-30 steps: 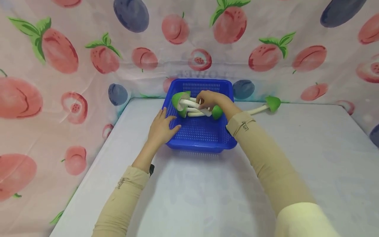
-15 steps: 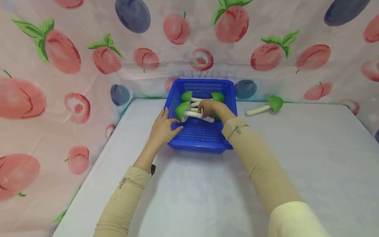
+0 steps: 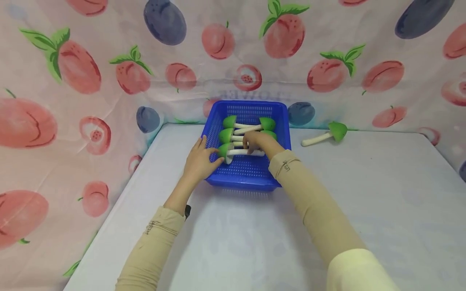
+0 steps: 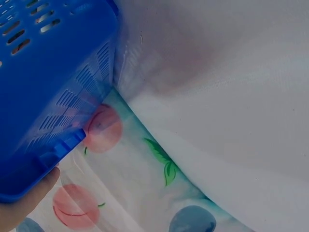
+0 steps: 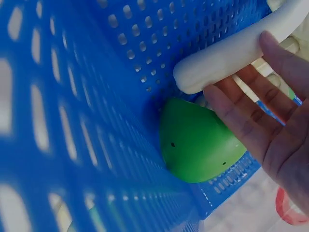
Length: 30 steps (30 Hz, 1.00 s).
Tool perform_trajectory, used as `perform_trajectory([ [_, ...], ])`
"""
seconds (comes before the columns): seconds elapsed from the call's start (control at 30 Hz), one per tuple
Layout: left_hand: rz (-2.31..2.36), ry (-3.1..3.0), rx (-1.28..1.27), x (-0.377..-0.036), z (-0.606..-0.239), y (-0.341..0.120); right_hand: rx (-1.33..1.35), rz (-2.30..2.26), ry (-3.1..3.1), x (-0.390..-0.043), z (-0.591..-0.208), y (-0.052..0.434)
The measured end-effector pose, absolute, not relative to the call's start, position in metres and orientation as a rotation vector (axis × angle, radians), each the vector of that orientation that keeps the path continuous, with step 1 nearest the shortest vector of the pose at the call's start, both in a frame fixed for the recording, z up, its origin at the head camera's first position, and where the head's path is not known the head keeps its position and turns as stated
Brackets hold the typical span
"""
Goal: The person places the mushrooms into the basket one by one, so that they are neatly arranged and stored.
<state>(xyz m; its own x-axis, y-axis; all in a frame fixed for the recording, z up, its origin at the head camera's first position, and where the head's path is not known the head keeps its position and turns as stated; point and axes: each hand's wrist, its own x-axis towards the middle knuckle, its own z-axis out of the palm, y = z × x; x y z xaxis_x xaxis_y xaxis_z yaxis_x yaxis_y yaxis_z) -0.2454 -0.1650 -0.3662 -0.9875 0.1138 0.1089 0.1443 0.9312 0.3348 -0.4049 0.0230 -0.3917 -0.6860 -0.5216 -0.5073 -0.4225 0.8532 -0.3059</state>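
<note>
In the head view, my right hand [image 3: 259, 141] reaches into a blue basket [image 3: 244, 186] and holds a green-capped toy mushroom [image 3: 238, 152] by its white stem. The right wrist view shows the fingers and thumb around that stem [image 5: 227, 63]; another green cap [image 5: 198, 142] lies just below it. My left hand [image 3: 199, 161] rests at the basket's left rim, thumb and a finger extending inside near the held mushroom's cap, other fingers along the rim. In the left wrist view a fairly straight finger [image 4: 41, 191] touches the rim. Several more mushrooms lie in the basket, partly hidden by my right hand.
One more green-capped mushroom [image 3: 325, 135] lies on the white table [image 3: 382, 194] right of the basket. A fruit-print cloth [image 3: 145, 97] hangs behind the table and along its left side.
My right hand has moved the held mushroom toward the front of the basket and lowered it, showing the mushrooms behind it. The left hand stays at the left rim.
</note>
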Motion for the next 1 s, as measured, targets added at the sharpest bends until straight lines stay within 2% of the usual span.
perform_trajectory([
  [0.07, -0.531, -3.000, -0.198, -0.246, -0.367, -0.165, -0.630, -0.169, 2.454, -0.384, -0.372, 0.019],
  [0.13, -0.535, -3.004, -0.202, -0.247, -0.367, -0.165, -0.653, -0.159, 2.470, -0.379, -0.364, 0.021],
  [0.27, -0.542, -3.005, -0.220, -0.247, -0.367, -0.164, -0.845, -0.133, 2.578, -0.423, -0.400, 0.023],
  [0.37, -0.539, -2.997, -0.211, -0.246, -0.365, -0.165, -0.910, -0.123, 2.628, -0.437, -0.404, 0.017],
  [0.57, -0.545, -3.005, -0.201, -0.244, -0.365, -0.167, -0.848, -0.200, 2.560, -0.356, -0.306, 0.019],
  [0.63, -0.547, -3.012, -0.201, -0.244, -0.366, -0.167, -0.883, -0.239, 2.557, -0.340, -0.290, 0.024],
  [0.87, -0.565, -3.009, -0.191, -0.242, -0.367, -0.166, -1.004, -0.283, 2.507, -0.313, -0.274, 0.049],
  [1.0, -0.565, -2.996, -0.206, -0.242, -0.367, -0.166, -0.985, -0.319, 2.585, -0.304, -0.274, 0.066],
])
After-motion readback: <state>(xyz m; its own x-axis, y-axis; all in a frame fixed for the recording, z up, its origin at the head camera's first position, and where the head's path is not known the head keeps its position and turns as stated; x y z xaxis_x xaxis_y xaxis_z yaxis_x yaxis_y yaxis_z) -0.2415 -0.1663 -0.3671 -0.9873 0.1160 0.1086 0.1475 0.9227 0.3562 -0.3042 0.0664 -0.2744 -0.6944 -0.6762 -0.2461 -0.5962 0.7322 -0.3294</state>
